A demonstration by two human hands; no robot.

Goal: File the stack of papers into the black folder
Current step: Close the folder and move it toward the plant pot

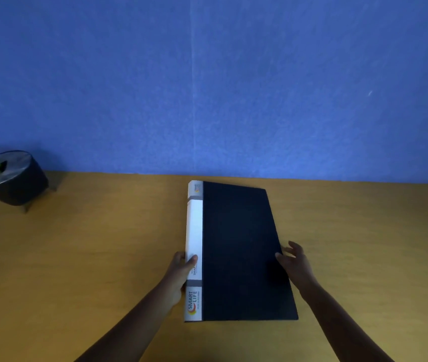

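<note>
The black folder lies closed and flat on the wooden table, its white labelled spine on the left side. My left hand grips the spine near its lower half, thumb on top of the white label. At the folder's right edge, my right hand rests with fingers spread, thumb touching the cover. No stack of papers is in view.
A dark round pot with a green plant stands at the table's far left corner. A blue wall rises right behind the table's back edge, close to the folder's far end.
</note>
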